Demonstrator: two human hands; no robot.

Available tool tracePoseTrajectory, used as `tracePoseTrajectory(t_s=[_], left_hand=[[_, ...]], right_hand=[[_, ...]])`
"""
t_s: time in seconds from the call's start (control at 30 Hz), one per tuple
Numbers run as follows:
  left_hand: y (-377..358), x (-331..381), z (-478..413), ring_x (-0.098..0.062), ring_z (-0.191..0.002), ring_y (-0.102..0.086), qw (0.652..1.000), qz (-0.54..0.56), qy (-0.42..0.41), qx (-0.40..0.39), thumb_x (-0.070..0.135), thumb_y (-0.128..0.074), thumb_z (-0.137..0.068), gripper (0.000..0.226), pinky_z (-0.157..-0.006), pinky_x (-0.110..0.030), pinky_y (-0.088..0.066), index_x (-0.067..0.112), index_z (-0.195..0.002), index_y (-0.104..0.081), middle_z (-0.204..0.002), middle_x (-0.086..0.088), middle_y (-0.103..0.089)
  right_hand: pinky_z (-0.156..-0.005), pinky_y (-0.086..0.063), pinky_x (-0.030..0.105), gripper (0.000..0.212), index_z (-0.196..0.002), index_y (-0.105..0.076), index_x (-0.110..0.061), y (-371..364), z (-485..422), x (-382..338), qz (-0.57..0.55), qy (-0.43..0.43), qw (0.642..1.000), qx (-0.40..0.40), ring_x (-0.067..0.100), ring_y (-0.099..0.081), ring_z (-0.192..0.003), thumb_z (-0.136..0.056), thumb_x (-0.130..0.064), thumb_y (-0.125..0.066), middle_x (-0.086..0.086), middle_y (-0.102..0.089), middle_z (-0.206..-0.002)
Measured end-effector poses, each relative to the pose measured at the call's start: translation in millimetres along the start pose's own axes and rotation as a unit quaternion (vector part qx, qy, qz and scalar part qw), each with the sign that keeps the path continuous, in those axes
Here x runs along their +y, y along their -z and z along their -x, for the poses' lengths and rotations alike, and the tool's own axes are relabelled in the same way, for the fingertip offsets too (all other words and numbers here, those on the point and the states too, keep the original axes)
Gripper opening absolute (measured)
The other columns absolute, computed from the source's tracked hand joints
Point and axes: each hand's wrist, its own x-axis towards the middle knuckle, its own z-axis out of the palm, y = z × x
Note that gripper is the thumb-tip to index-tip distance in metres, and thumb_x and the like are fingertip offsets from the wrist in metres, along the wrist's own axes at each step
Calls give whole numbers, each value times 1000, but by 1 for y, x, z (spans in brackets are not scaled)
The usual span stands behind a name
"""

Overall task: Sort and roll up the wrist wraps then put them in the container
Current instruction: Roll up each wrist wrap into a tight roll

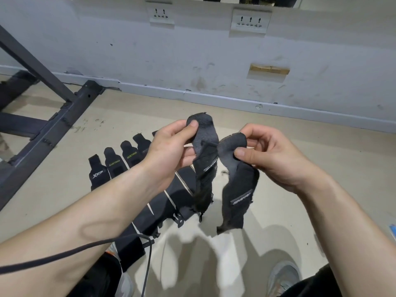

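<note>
Nearest, at the bottom edge, a grey shoe (282,277) stands on the pale floor (278,168), and a black cable (90,249) crosses in front of the left forearm. Above these, both bare arms reach forward over the floor. The left hand (169,146) holds the top of one black wrist wrap (205,168), its thumb pressed on the grey tab end against the fingers (188,156) behind it; the rest of the wrap hangs down freely. Just beside it, the right hand (272,155) pinches the tab end of a second wrist wrap (237,196) between thumb and forefinger, the other fingers curled, and this wrap also hangs loose. The two tab ends nearly meet between the hands.

Beneath and behind the hands, a row of wraps (120,166) lies flat side by side on the floor, some with white or green lettering; the left arm hides part of the row. Farther left stands a dark metal frame (53,125). Beyond everything runs a scuffed grey wall (192,61) with two white socket plates (250,21).
</note>
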Motion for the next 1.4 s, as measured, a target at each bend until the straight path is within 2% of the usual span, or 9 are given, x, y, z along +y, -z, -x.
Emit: tracePoseTrajectory(t_s=[0.17, 0.37, 0.5, 0.67, 0.9, 1.03, 1.13, 1.27, 1.4], left_hand=[[-10, -1, 8, -10, -59, -69, 999, 1, 5, -44, 28, -55, -105, 24, -66, -25, -58, 15, -115, -71, -87, 3, -76], [-15, -1, 10, -14, -58, -65, 998, 13, 34, -55, 30, -54, -105, 31, -74, -31, -52, 10, -121, -71, -81, 2, -72], [-15, -4, 7, -31, -81, -49, 998, 14, 45, -47, 31, -57, -103, 32, -84, -41, -44, 9, -120, -72, -94, -10, -63], [-15, -4, 6, -15, -59, -56, 998, -8, 33, -54, 28, -56, -103, 27, -77, -35, -47, 13, -116, -74, -84, -4, -67], [-17, -4, 7, -27, -79, -56, 997, -13, 28, -69, 30, -52, -105, 29, -88, -42, -48, 13, -114, -74, -91, -11, -63], [-17, -5, 8, -17, -69, -64, 994, -53, 3, -92, 38, -57, -102, 29, -77, -31, -53, 18, -111, -75, -93, -6, -73], [-17, -11, 8, -21, -84, -75, 991, -79, -26, -107, 16, -67, -98, 23, -82, -34, -60, 17, -120, -71, -104, -11, -78], [-18, -11, 6, -9, -60, -66, 994, -71, -20, -85, 9, -62, -100, 26, -63, -22, -53, 15, -125, -68, -88, -5, -77], [-16, 7, 3, -7, -46, -58, 997, 20, -16, -76, 3, -58, -100, 26, -45, -17, -45, 7, -124, -65, -70, 0, -70]], right_hand=[[-56, -43, 21, 13, -75, -70, -27, -12, -8, 10, 50, 37, 993, 96, 11, -57, -62, -79, -15, -75, 0, -67, -73], [-55, -41, 23, 19, -71, -73, -28, -17, -11, 11, 81, 49, 984, 150, 14, -50, -58, -77, -12, -79, 1, -63, -65], [-57, -42, 27, 18, -71, -74, -29, -17, -12, 13, 97, 44, 980, 168, 20, -49, -66, -76, -14, -81, 7, -61, -74], [-55, -44, 22, 19, -72, -74, -26, -16, -13, 13, 109, 44, 979, 169, 19, -53, -66, -76, -9, -83, 3, -62, -73], [-56, -45, 24, 25, -71, -72, -24, -14, -13, 14, 111, 27, 974, 195, 20, -55, -66, -83, -4, -81, 3, -63, -74], [-53, -45, 19, 19, -76, -69, -19, -16, -13, 14, 106, 16, 969, 221, 12, -56, -61, -83, -6, -82, 1, -62, -71], [-52, -44, 16, 20, -77, -67, -18, -16, -14, 18, 109, 20, 963, 245, 6, -55, -56, -81, -8, -84, -9, -61, -63], [-55, -44, 18, 26, -87, -60, -20, -17, -16, 26, 129, 28, 951, 279, 7, -50, -58, -82, -19, -85, -8, -58, -72], [-81, -55, 25, 34, -106, -71, -9, -17, -14, 31, 36, 1, 991, 128, 10, -69, -89, -97, -41, -63, 2, -76, -99]])
